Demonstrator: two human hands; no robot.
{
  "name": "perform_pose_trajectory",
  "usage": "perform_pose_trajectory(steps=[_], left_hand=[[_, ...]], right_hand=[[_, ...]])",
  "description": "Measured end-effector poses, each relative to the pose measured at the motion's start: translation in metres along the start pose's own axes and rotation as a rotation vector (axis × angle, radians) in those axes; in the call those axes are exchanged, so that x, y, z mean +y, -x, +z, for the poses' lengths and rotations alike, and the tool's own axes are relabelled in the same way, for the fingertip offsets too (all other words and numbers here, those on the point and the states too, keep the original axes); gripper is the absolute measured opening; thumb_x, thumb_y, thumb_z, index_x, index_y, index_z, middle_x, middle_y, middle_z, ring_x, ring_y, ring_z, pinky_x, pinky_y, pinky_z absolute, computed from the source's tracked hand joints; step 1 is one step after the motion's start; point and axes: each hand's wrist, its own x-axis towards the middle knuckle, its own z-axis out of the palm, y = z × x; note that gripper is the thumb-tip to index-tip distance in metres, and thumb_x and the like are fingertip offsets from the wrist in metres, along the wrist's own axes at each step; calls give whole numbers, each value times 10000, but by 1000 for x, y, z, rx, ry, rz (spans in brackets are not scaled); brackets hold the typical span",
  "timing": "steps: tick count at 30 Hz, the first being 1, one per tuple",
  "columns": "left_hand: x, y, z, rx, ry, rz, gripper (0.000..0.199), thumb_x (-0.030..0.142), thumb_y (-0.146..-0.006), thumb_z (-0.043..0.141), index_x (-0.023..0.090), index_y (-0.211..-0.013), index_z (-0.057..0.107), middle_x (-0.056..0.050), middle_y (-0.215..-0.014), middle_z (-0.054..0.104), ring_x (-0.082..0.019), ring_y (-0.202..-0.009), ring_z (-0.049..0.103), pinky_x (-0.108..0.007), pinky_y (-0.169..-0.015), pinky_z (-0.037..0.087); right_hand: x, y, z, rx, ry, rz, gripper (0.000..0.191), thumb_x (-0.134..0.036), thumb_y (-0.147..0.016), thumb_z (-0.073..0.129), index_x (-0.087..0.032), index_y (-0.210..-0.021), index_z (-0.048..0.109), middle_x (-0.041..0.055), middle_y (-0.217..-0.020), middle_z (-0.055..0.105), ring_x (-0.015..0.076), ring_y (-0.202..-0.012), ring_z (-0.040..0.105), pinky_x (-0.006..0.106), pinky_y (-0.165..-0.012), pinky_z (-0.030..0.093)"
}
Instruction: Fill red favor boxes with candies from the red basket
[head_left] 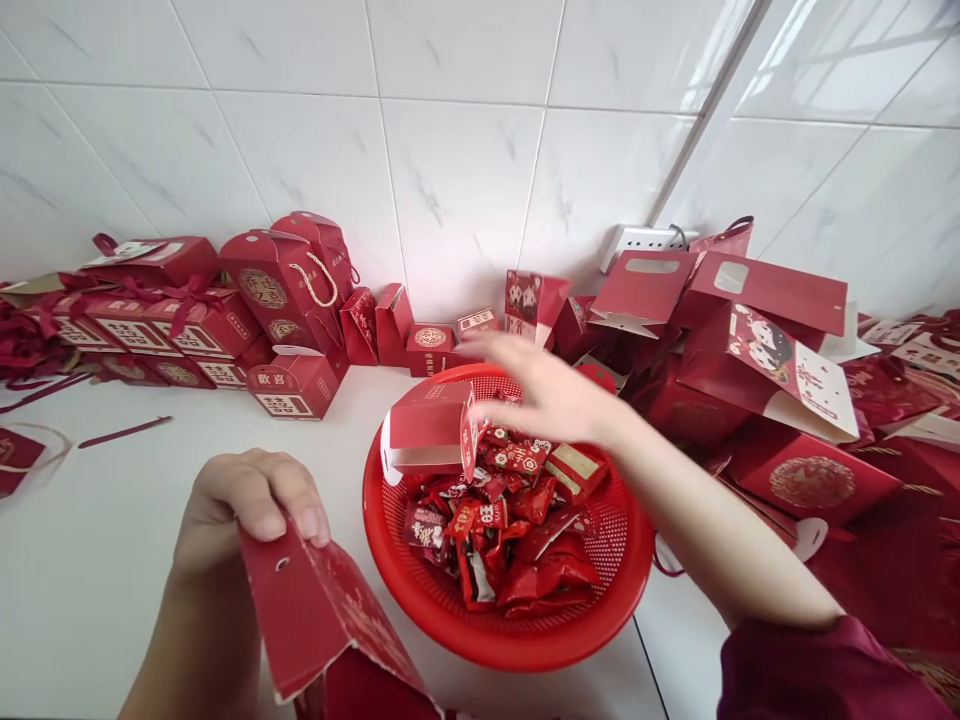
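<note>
Red carton (322, 600) out front in the head view, right under the fingertips of the left hand (240, 500)! Those fingers are clamped over its upper edge, by a small punched hole, a grip that probably steadies the box and leaves its torn-looking open end clear below them.

Across to the right hand (544, 390): thumb apart from the fingers, nothing visible in the grasp, poised over the red basket (510, 650). Just beside that thumb lies an open box (431, 430), tipped on its side on wrapped sweets (517, 455), which spread below the fingers; the basket likely sits between the hands for easy reach from either. Beyond the left fingers, gift boxes (202, 325) line the wall side of the table (112, 580), perhaps stacked there to free up the working space; past the right forearm, more cartons (795, 375) pile up loosely.

Now the tricky bits! Blur smears the right fingertips, so whether they touch anything is anyone's guess. The held carton's lower part runs out of frame, its contents can't be made out, and the left thumb is hidden.
</note>
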Motion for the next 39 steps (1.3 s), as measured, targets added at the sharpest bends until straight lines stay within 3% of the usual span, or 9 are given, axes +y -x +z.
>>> perform_pose_trajectory(steps=[2,5,10,19,23,27,32,36,39], left_hand=[[-1,0,1,17,6,-5,187,332,-916,631,210,-996,747,-47,-873,769,-178,-629,744,-206,-499,607],[-1,-1,3,-1,-3,-8,183,330,-920,625,204,-986,740,-47,-866,771,-176,-630,745,-203,-524,610],[0,-1,4,-9,-6,-16,187,341,-917,630,216,-994,745,-45,-865,773,-173,-617,742,-201,-512,603],[7,-14,-1,-115,-32,3,207,328,-941,621,198,-1036,750,-55,-929,777,-189,-670,758,-226,-559,626],[9,-18,0,-43,-65,-4,190,339,-920,652,212,-1001,769,-61,-871,784,-192,-607,743,-234,-506,616],[6,-28,10,257,-146,8,137,271,-866,718,247,-975,799,-23,-894,795,-163,-610,734,-216,-490,611],[-12,-65,25,703,-362,17,157,172,-813,768,279,-919,812,28,-954,796,-202,-945,756,-386,-930,634],[-40,-94,29,478,-636,164,208,132,-819,748,296,-925,817,-14,-1011,791,-247,-1085,721,-520,-1116,496],[-62,-99,31,164,-878,211,332,58,-834,698,329,-993,804,11,-1060,783,-190,-1004,744,-405,-1015,582]], right_hand=[[-20,1,21,-103,14,-74,770,-612,-860,648,-190,-1472,448,158,-1533,475,328,-1381,477,515,-1112,426],[-33,1,40,-114,142,-20,473,-402,-927,603,-160,-1333,586,133,-1395,611,305,-1250,579,456,-1016,500],[-20,-13,24,-33,381,288,269,-164,-948,452,-153,-995,717,114,-931,748,256,-863,695,372,-720,536],[88,-39,-38,509,-210,665,220,-160,-783,570,-132,-954,706,89,-877,730,205,-776,688,371,-729,579],[119,-31,-28,714,-304,713,351,-240,-855,585,-167,-1198,606,135,-1231,659,254,-1193,622,411,-876,581],[89,-10,-18,622,-275,615,379,-335,-881,617,-201,-1234,588,119,-1327,621,267,-1280,563,476,-987,530],[17,20,-21,464,-521,416,256,-430,-975,551,-220,-1101,628,78,-1305,647,214,-1230,600,375,-992,535],[-13,42,-23,360,-636,345,321,-462,-1006,510,-236,-1208,617,72,-1333,639,212,-1203,622,385,-1011,528],[-25,60,-23,273,-529,372,348,-461,-1007,513,-264,-1284,584,62,-1351,631,230,-1246,598,420,-1072,484]])
